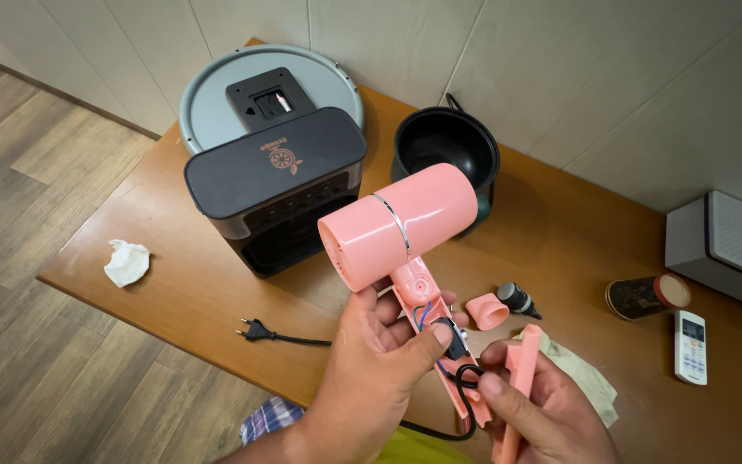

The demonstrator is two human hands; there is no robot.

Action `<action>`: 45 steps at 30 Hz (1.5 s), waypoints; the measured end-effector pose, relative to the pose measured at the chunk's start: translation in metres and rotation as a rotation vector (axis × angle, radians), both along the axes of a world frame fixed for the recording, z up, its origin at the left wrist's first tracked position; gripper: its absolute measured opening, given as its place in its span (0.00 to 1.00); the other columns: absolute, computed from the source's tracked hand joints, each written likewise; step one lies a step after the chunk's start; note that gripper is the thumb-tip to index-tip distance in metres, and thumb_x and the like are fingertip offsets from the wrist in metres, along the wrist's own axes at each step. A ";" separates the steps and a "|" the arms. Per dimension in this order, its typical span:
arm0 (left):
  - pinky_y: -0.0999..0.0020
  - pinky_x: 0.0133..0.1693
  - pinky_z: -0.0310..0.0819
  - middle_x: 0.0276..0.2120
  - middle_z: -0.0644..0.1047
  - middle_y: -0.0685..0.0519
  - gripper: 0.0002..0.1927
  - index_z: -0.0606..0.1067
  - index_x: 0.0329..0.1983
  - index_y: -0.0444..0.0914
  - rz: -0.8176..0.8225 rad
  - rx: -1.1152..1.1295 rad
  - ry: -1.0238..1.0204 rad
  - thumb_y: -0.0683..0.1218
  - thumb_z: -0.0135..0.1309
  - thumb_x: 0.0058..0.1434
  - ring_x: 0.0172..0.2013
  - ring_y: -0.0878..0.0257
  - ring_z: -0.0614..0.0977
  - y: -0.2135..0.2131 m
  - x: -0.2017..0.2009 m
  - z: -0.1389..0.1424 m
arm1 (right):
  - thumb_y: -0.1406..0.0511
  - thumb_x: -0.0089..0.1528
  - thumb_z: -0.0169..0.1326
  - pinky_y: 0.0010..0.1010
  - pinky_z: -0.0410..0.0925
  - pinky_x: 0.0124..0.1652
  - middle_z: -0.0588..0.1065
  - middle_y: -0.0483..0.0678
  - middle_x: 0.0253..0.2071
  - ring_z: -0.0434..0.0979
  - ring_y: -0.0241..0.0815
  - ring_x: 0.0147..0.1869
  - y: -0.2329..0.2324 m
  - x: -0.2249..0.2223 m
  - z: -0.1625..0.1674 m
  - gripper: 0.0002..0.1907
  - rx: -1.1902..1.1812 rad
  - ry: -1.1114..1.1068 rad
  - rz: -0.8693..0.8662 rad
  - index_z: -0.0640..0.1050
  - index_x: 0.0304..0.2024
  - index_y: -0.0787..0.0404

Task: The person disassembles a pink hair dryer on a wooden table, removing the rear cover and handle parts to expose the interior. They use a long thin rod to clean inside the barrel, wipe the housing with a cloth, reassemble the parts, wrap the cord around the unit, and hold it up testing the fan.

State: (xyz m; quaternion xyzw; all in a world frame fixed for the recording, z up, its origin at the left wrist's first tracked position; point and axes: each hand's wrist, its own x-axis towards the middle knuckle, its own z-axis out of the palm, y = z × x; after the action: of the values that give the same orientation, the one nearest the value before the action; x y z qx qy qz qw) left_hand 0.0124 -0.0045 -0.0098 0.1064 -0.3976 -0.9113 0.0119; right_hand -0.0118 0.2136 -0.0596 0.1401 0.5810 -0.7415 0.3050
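Note:
A pink hair dryer is held up above the wooden table, its handle opened so that blue and red wires and a black switch show. My left hand grips the open handle, thumb pressing on the black switch. My right hand holds the detached pink handle cover and pinches the black cord loop at the handle's base. The dryer's black cord ends in a plug lying on the table.
On the table stand a black box-shaped appliance, a round grey clock face-down, a black pot, a pink nozzle, a small black part, a cloth, a cylinder tin, a white remote, a grey box and a crumpled tissue.

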 end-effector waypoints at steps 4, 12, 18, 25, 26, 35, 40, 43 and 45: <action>0.62 0.56 0.77 0.54 0.76 0.43 0.34 0.58 0.68 0.34 -0.023 -0.030 0.027 0.35 0.56 0.59 0.53 0.58 0.80 0.001 0.002 0.000 | 0.72 0.60 0.55 0.36 0.70 0.34 0.73 0.54 0.36 0.76 0.43 0.35 -0.006 -0.003 0.010 0.15 -0.014 -0.032 0.033 0.70 0.48 0.68; 0.61 0.54 0.78 0.53 0.75 0.43 0.32 0.59 0.66 0.34 0.038 -0.003 0.078 0.32 0.54 0.59 0.51 0.56 0.80 -0.008 -0.008 0.003 | 0.70 0.60 0.55 0.29 0.67 0.34 0.73 0.47 0.32 0.72 0.36 0.34 -0.047 -0.008 0.016 0.21 0.040 0.106 -0.058 0.73 0.56 0.63; 0.59 0.52 0.79 0.53 0.75 0.42 0.31 0.60 0.65 0.34 0.041 -0.038 0.059 0.32 0.55 0.59 0.50 0.55 0.82 -0.019 -0.010 0.007 | 0.68 0.63 0.55 0.33 0.70 0.28 0.78 0.53 0.31 0.77 0.43 0.29 -0.057 -0.013 0.027 0.14 0.000 0.096 0.044 0.75 0.48 0.73; 0.58 0.51 0.81 0.53 0.75 0.43 0.31 0.60 0.65 0.35 -0.005 0.002 -0.004 0.33 0.55 0.59 0.50 0.54 0.83 -0.028 -0.006 0.007 | 0.66 0.61 0.57 0.28 0.65 0.20 0.76 0.50 0.26 0.71 0.36 0.21 -0.064 -0.008 0.038 0.10 0.061 0.023 0.079 0.75 0.42 0.66; 0.57 0.51 0.81 0.53 0.75 0.43 0.31 0.60 0.65 0.35 -0.016 0.016 -0.022 0.33 0.55 0.59 0.50 0.53 0.83 -0.029 -0.005 0.007 | 0.67 0.62 0.57 0.28 0.65 0.21 0.76 0.51 0.26 0.71 0.37 0.21 -0.065 -0.007 0.039 0.10 0.045 0.021 0.104 0.73 0.39 0.69; 0.57 0.46 0.83 0.52 0.76 0.46 0.33 0.62 0.67 0.40 -0.084 0.086 -0.172 0.36 0.56 0.58 0.48 0.55 0.83 -0.034 0.008 0.010 | 0.63 0.59 0.58 0.26 0.65 0.23 0.76 0.52 0.25 0.72 0.37 0.22 -0.048 0.007 0.029 0.13 0.000 0.058 0.243 0.74 0.41 0.65; 0.57 0.48 0.82 0.52 0.76 0.45 0.33 0.62 0.66 0.39 -0.058 0.084 -0.139 0.37 0.58 0.58 0.48 0.56 0.82 -0.031 0.011 0.008 | 0.63 0.57 0.62 0.30 0.67 0.26 0.77 0.53 0.25 0.75 0.40 0.24 -0.032 0.015 0.011 0.16 0.110 0.096 0.236 0.74 0.39 0.68; 0.57 0.48 0.83 0.51 0.76 0.46 0.35 0.62 0.68 0.40 -0.053 0.083 -0.181 0.37 0.57 0.57 0.48 0.55 0.83 -0.033 0.011 0.007 | 0.68 0.55 0.64 0.33 0.72 0.33 0.80 0.53 0.32 0.81 0.42 0.32 -0.019 0.017 0.004 0.19 0.043 0.109 0.259 0.74 0.46 0.68; 0.57 0.48 0.83 0.51 0.76 0.46 0.35 0.62 0.68 0.39 -0.052 0.089 -0.169 0.37 0.57 0.57 0.49 0.55 0.83 -0.033 0.011 0.006 | 0.70 0.55 0.65 0.35 0.75 0.38 0.81 0.54 0.36 0.83 0.43 0.36 -0.011 0.019 0.002 0.22 0.007 0.139 0.264 0.73 0.50 0.68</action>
State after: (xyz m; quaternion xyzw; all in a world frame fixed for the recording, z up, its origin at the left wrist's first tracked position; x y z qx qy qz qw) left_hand 0.0238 -0.0372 -0.0035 0.1731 -0.3589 -0.9158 -0.0504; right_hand 0.0069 0.2023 -0.0577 0.0118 0.6166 -0.7008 0.3585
